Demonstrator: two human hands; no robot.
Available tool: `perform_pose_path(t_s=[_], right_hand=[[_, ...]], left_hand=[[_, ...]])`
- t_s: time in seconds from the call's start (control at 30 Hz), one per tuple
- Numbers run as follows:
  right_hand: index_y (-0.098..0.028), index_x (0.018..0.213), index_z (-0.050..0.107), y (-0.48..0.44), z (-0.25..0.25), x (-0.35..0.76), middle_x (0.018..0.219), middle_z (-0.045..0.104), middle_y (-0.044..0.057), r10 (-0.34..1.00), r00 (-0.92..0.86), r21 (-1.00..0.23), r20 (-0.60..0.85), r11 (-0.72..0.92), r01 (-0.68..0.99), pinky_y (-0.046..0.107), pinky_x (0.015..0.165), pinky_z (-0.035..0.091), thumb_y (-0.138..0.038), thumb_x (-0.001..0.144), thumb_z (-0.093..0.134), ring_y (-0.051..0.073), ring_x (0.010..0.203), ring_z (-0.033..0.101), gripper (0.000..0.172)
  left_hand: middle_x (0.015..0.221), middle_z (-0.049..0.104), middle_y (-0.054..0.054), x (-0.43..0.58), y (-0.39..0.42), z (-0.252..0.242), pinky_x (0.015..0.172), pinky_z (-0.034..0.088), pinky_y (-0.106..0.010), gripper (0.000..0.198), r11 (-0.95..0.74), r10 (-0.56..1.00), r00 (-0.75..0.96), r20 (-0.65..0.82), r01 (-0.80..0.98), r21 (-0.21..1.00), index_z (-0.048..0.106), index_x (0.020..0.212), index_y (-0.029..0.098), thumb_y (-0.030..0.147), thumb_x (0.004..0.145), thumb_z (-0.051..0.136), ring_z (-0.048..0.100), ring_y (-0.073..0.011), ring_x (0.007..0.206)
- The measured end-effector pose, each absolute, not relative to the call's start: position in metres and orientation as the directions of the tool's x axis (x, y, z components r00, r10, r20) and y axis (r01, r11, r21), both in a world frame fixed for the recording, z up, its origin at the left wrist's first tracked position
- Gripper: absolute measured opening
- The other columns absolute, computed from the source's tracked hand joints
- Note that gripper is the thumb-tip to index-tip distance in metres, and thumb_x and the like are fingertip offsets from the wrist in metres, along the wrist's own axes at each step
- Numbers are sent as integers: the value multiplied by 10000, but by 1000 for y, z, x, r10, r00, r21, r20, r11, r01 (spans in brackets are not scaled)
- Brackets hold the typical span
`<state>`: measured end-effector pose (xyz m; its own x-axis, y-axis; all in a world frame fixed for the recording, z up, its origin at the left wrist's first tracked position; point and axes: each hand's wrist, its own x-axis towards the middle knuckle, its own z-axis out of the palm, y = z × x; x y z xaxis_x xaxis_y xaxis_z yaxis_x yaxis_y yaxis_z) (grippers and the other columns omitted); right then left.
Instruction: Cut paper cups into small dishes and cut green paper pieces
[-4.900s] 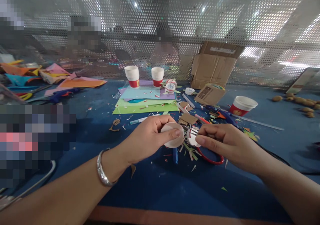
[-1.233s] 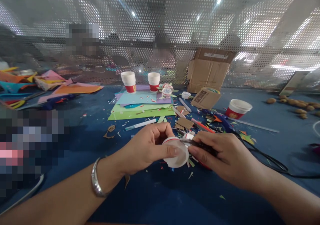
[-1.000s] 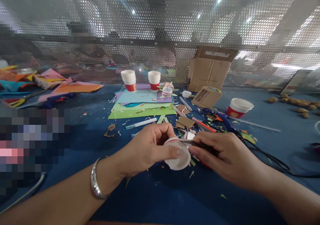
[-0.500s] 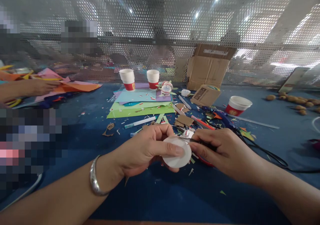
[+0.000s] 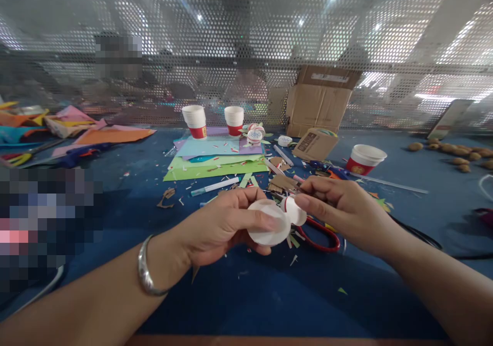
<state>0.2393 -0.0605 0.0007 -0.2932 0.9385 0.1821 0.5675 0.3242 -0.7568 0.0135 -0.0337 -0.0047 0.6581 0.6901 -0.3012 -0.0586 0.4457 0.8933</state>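
Observation:
My left hand (image 5: pixel 234 223), with a silver bangle on its wrist, pinches a round white paper disc (image 5: pixel 269 233), thumb flat on its face and fingers beneath. Close to the right of the disc is a small curved white paper piece with a red edge (image 5: pixel 296 213). My right hand (image 5: pixel 339 207) is just above and beside that piece, its thumb and fingers drawn together. What lies between those fingertips is hard to make out. Under the right hand shows the red handle of a pair of scissors (image 5: pixel 321 244) on the blue table.
Paper scraps, a marker (image 5: pixel 215 186) and cardboard bits (image 5: pixel 283 183) lie beyond my hands. Farther back are coloured sheets (image 5: pixel 215 169), stacked paper cups (image 5: pixel 194 120), a cardboard box (image 5: pixel 318 107) and a glue gun (image 5: pixel 331 170). A paper cup (image 5: pixel 365 158) stands at right.
My right hand has drawn up and away from the disc, and the metal blade at its edge no longer shows there. The red scissors handle is more exposed. Another person's hand at left has gone.

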Motion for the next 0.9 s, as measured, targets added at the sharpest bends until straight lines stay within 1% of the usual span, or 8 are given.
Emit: perform_pose_path(t_s=[0.07, 0.17, 0.27, 0.43, 0.5, 0.6, 0.8, 0.9], right_hand=[[-168, 799, 629, -59, 0, 239, 718, 545, -4, 940, -285, -798, 185, 313, 515, 222, 538, 375, -529, 959, 552, 115, 639, 478, 402], [-167, 839, 644, -60, -2, 238, 749, 572, 5, 946, -302, -852, 120, 254, 458, 229, 567, 412, -544, 947, 567, 127, 669, 514, 400], [-169, 882, 660, -61, -5, 235, 782, 612, 11, 937, -342, -866, 71, 228, 444, 237, 603, 439, -549, 938, 582, 139, 703, 557, 392], [-174, 876, 659, -60, -8, 233, 820, 650, 18, 933, -354, -862, 67, 232, 450, 247, 648, 458, -520, 940, 588, 154, 744, 588, 359], [-174, 859, 645, -58, -9, 233, 838, 668, 25, 939, -334, -858, 78, 234, 457, 249, 655, 467, -522, 931, 597, 161, 755, 600, 358], [-174, 864, 636, -57, -9, 232, 817, 660, 22, 945, -313, -843, 94, 243, 479, 253, 658, 468, -547, 926, 590, 160, 743, 587, 381], [-176, 887, 658, -60, -6, 231, 861, 655, 28, 943, -323, -788, 83, 261, 557, 270, 681, 431, -543, 960, 530, 175, 795, 579, 396], [-185, 875, 661, -62, -5, 231, 835, 644, 21, 942, -326, -743, 79, 274, 610, 269, 653, 400, -544, 963, 519, 172, 781, 563, 396]], left_hand=[[769, 663, -3, 15, -34, -7, 518, 576, -206, 248, 365, 721, 643, -258, -37, 930, 556, 835, 155, 174, 757, 790, 630, -116, 668], [746, 659, -1, 16, -35, -9, 517, 562, -201, 287, 255, 768, 610, -195, -12, 967, 549, 832, 151, 216, 744, 815, 620, -112, 650], [716, 654, 6, 17, -36, -10, 514, 543, -185, 324, 218, 787, 592, -176, 0, 976, 550, 826, 147, 263, 731, 837, 610, -99, 621], [730, 657, 0, 19, -39, -7, 507, 548, -186, 330, 242, 781, 597, -182, -21, 970, 555, 812, 145, 284, 723, 841, 621, -104, 636], [751, 655, -1, 20, -40, -6, 509, 561, -198, 285, 257, 776, 604, -181, -41, 966, 558, 815, 149, 266, 752, 810, 635, -116, 662], [747, 641, 6, 20, -41, -7, 495, 549, -180, 189, 267, 780, 599, -183, -55, 962, 564, 827, 152, 208, 800, 742, 628, -105, 655], [737, 637, 11, 20, -43, -7, 471, 520, -159, 181, 207, 844, 508, -170, -17, 978, 547, 833, 164, 218, 800, 716, 601, -95, 633], [701, 609, 28, 20, -42, -6, 416, 462, -134, 154, 152, 870, 474, -137, 8, 988, 532, 823, 174, 222, 802, 677, 559, -83, 592]])
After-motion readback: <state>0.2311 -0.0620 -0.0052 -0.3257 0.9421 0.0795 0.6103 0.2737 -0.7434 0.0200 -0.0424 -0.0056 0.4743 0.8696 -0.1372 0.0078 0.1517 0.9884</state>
